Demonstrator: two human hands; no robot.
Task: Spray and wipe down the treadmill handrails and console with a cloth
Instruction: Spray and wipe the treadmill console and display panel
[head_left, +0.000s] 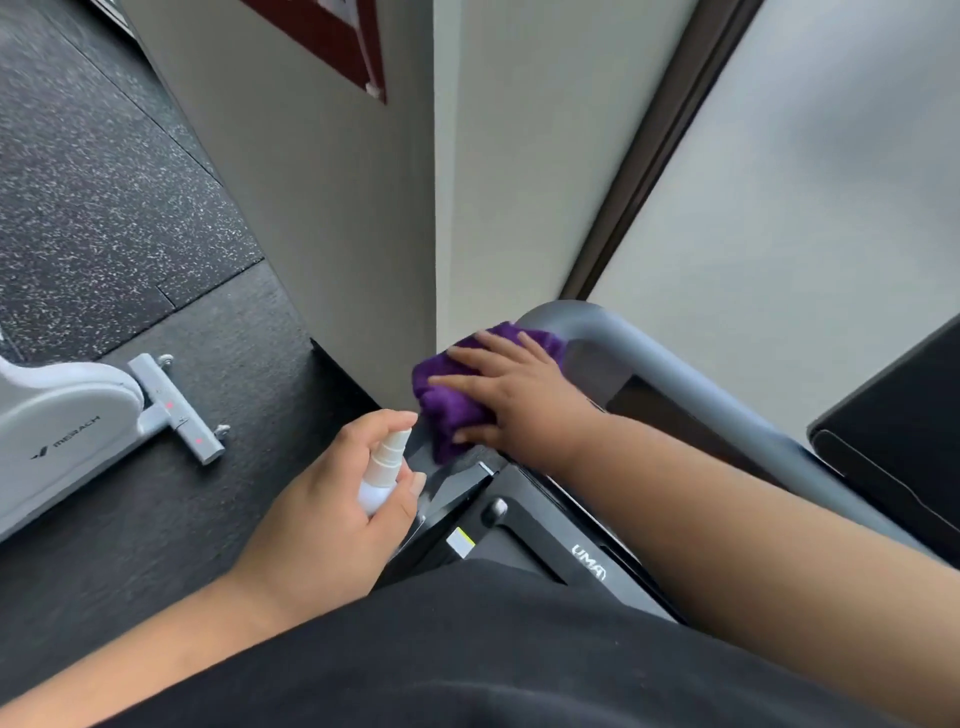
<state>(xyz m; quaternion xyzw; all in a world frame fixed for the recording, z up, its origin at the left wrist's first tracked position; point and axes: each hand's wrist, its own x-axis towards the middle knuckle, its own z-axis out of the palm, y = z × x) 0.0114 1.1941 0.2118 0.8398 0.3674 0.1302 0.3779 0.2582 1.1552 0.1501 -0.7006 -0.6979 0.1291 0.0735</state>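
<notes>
Treadmill handrail (649, 353), grey, curves beside a white wall; the right hand (511, 395) presses a purple cloth (452, 400) flat against its bend, while the left hand (332, 499) grips a small white spray bottle (384, 470) just beside.

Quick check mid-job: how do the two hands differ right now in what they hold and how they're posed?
The left hand curls around a small white spray bottle, while the right hand lies with fingers spread flat on the purple cloth. The left hand hovers beside the treadmill; the right hand presses the cloth against the grey handrail. Both are bare.
</notes>
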